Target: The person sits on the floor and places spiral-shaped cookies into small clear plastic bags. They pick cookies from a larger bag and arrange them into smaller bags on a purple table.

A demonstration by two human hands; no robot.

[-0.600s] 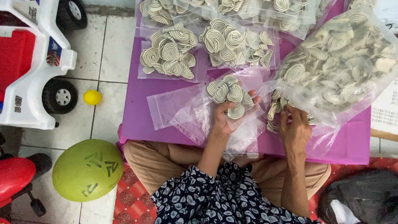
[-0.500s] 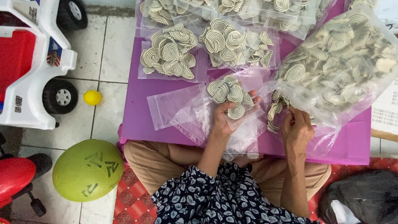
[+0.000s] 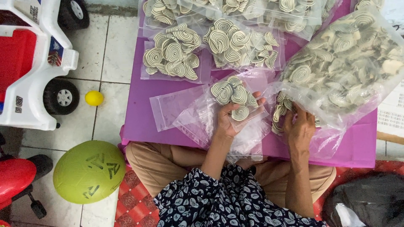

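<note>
Left hand palm-up, fingers curled around a small bag of spiral snacks near the purple table's front edge; right hand reaches into the big bag, grip unclear.

— Where does the view look from?
— From the person's head, facing almost straight down, close over the lap and the purple table.
— What frames it?
— The left hand and right hand sit near the middle; the toy car and green ball fill the left edge, and the far table edge is cut off at the top.
— Any second view?
— No, just this one.
</note>
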